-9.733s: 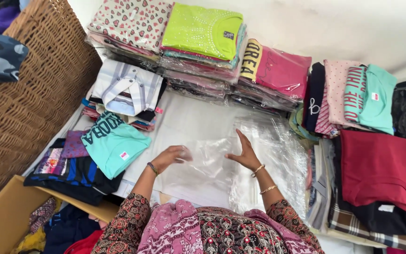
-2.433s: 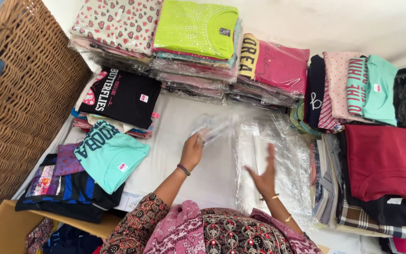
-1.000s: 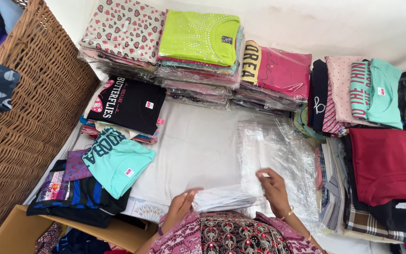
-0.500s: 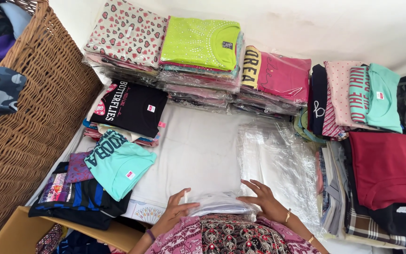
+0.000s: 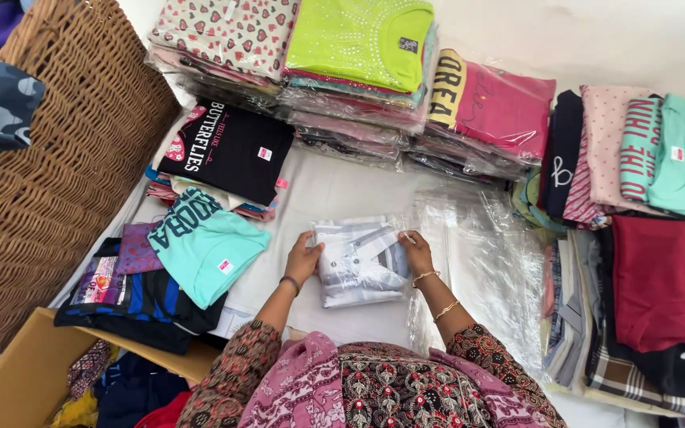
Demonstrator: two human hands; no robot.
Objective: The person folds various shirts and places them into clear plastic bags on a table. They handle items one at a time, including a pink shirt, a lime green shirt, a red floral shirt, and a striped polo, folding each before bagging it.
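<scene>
Hands meet on a folded white and grey striped shirt in a clear plastic bag (image 5: 361, 260), which lies flat near the middle of the white-covered bench (image 5: 342, 190), a little toward the person's edge. The left hand (image 5: 304, 258) presses against the packet's left side, fingers (image 5: 315, 240) curled over its upper left corner and grasping the edge. The right hand (image 5: 419, 252) holds the packet's right side, fingers (image 5: 406, 235) laid on the upper right corner and gripping the plastic there. A dark band sits on the left wrist and gold bangles (image 5: 434, 292) on the right.

Just right of the packet a stack of empty clear bags (image 5: 485, 254) spreads across the bench, crinkled and shiny. To the left, a folded teal shirt (image 5: 204, 246) lies on top of a pile, with a black printed shirt (image 5: 230, 149) on the pile behind it. Along the far edge stand bagged stacks topped by a heart-print garment (image 5: 227, 32), a lime green top (image 5: 362, 40) and a pink shirt (image 5: 493, 103). Toward the right edge are a folded maroon garment (image 5: 667, 285) and a mint shirt (image 5: 663, 158). A wicker basket (image 5: 57, 182) leans at the left edge, and a cardboard box (image 5: 25, 372) sits below the near left corner
</scene>
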